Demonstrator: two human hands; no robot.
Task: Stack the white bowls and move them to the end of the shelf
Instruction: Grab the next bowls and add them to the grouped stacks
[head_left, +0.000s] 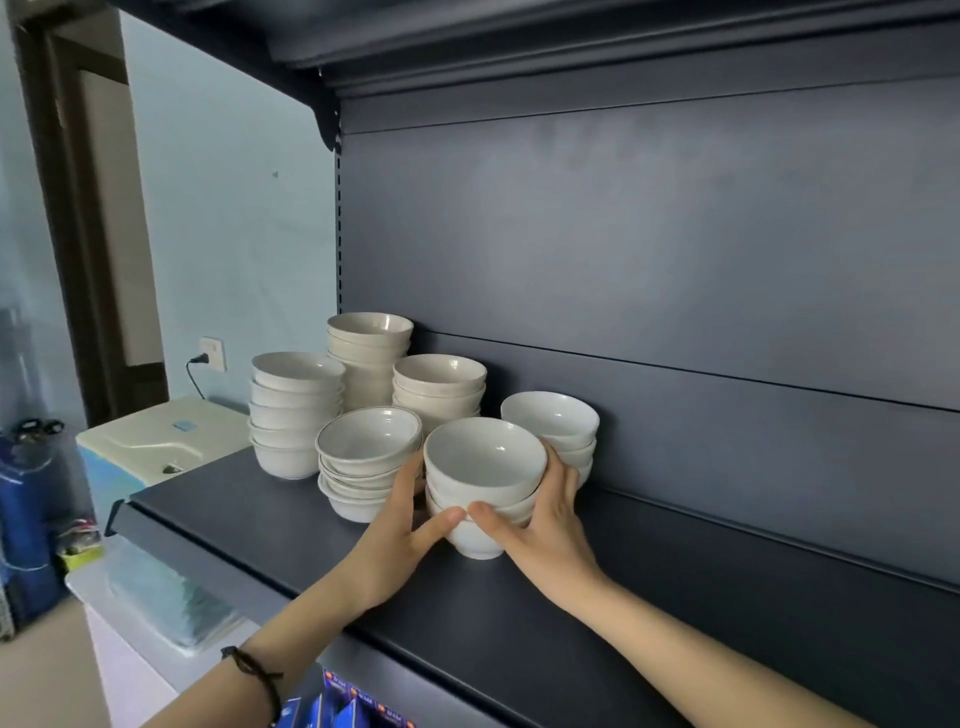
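A short stack of white bowls stands on the dark shelf near its left end. My left hand grips the stack's left side, thumb across the lower bowl's front. My right hand grips the right side, fingers curled behind it and thumb meeting the left thumb. Another white stack sits just behind to the right. More stacks crowd the left end: a rimmed stack, a front-left stack, a tall back stack and a middle stack.
The shelf's back panel rises close behind the bowls, and an upper shelf hangs overhead. Left of the shelf stand a white appliance, a wall socket and a blue bottle. Blue packets sit below.
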